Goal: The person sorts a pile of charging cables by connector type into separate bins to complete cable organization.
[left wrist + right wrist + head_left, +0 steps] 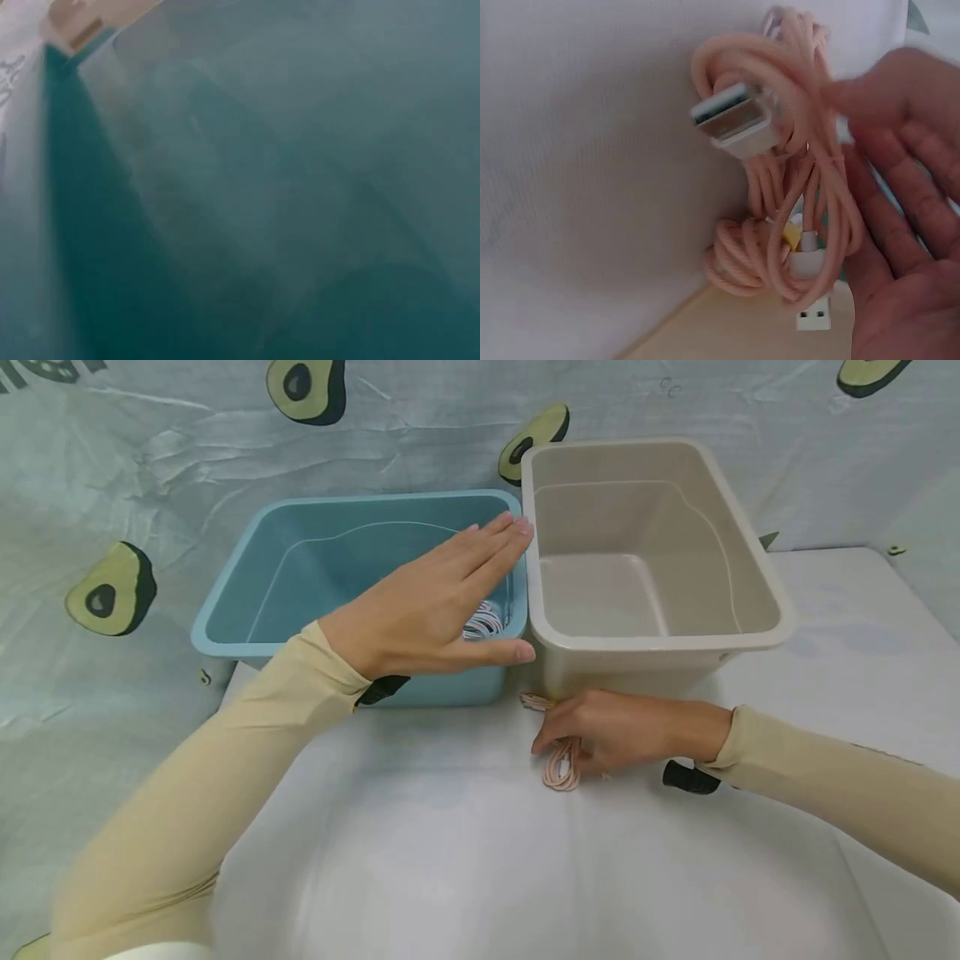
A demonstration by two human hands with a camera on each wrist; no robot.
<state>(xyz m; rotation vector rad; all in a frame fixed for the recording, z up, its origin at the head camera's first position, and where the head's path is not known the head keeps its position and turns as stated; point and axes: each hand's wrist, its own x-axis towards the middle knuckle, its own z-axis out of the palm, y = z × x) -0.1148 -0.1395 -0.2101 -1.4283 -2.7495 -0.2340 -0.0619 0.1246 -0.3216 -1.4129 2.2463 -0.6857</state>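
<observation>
I have the left hand (431,597) straight-fingered over the blue tub (262,581), apart from the right hand (618,727), which curls around a coiled pink cable (560,770) on the surface (450,852) before the beige tub (660,645).

A white counter (450,860) spreads across the lower middle of the frame. On it, in the upper middle, a blue tub (457,689) and a beige tub (660,643) stand side by side. Looped pink cables (561,770) sit near the centre, before the beige tub.
</observation>
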